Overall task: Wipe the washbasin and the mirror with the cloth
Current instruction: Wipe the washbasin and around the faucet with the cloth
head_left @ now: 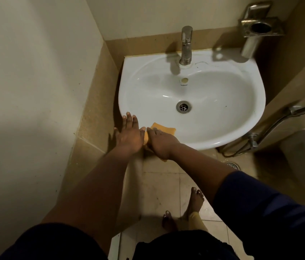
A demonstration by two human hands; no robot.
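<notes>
One orange cloth (164, 129) lies on the near left rim of the one white washbasin (241, 109). The right hand (162, 142) presses it, fingers flat. The left hand (129, 135) rests spread just beside, holding nothing. One tap (186, 45) stands at the far edge, one drain (183, 106) in the bowl.
</notes>
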